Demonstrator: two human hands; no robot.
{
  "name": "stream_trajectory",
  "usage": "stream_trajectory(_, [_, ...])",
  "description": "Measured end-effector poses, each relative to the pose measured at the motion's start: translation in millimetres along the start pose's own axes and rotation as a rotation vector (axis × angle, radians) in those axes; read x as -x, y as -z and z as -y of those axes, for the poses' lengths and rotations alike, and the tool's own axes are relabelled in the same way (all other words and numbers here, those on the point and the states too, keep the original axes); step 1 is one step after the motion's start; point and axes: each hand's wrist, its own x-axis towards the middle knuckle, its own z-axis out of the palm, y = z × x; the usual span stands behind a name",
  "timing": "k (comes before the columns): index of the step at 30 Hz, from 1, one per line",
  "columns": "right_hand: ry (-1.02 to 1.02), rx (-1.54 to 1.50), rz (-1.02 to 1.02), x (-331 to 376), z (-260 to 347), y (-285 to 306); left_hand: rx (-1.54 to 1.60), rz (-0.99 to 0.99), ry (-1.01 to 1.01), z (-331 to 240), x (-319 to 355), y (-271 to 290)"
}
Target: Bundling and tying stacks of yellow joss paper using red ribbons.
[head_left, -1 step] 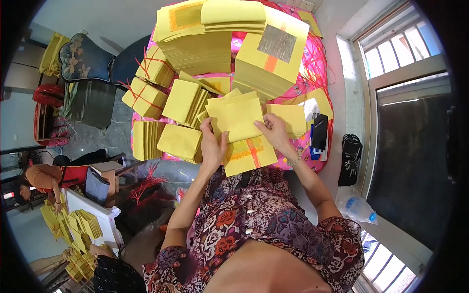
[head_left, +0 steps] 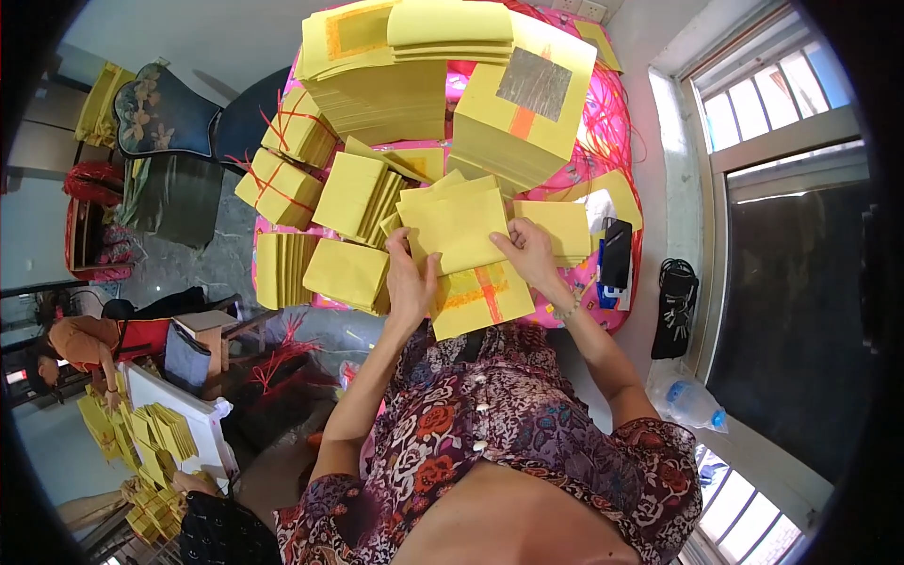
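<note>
Between my hands is a folded yellow paper sheet (head_left: 457, 231), lying over more folded yellow paper. My left hand (head_left: 411, 282) grips its lower left corner, thumb on top. On the right edge, my right hand (head_left: 529, 252) pinches the sheet between thumb and fingers. Toward my lap, a yellow paper flap (head_left: 483, 306) with an orange-red stripe and a gold-orange patch shows below the sheet. Beside my left hand sits a stack of folded yellow paper (head_left: 347, 273). Another folded yellow stack (head_left: 556, 231) lies just right of my right hand.
Tall yellow paper stacks (head_left: 377, 99) stand at the back of the pink table cover (head_left: 607, 122). Bundles tied with red string (head_left: 280, 188) lie left. A black phone (head_left: 616, 252) is at the right edge. People at the lower left handle yellow paper at a white table (head_left: 212, 443).
</note>
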Motion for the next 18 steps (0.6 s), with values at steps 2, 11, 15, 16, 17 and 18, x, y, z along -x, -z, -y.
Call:
stream_trajectory(2, [-0.018,0.030,0.000,-1,3,1,-0.065,0.007,-0.034,-6,-2,3])
stream_trajectory(11, [-0.080,0.044,0.013,-4,-5,-1,-0.167,0.002,0.019,-18,-1,1])
stream_trajectory(15, [-0.088,0.051,0.011,-4,-5,-1,-0.320,-0.100,-0.165,-18,-1,-1])
stream_trajectory(16, [-0.088,0.051,0.006,-4,-7,-2,-0.320,-0.101,-0.166,-17,-1,-1])
stream_trajectory(17, [-0.087,0.051,0.001,-4,-8,-2,-0.324,-0.084,-0.168,-17,-2,0])
stream_trajectory(18, [-0.086,0.051,0.001,-4,-8,-3,-0.329,-0.068,-0.170,-18,-2,1])
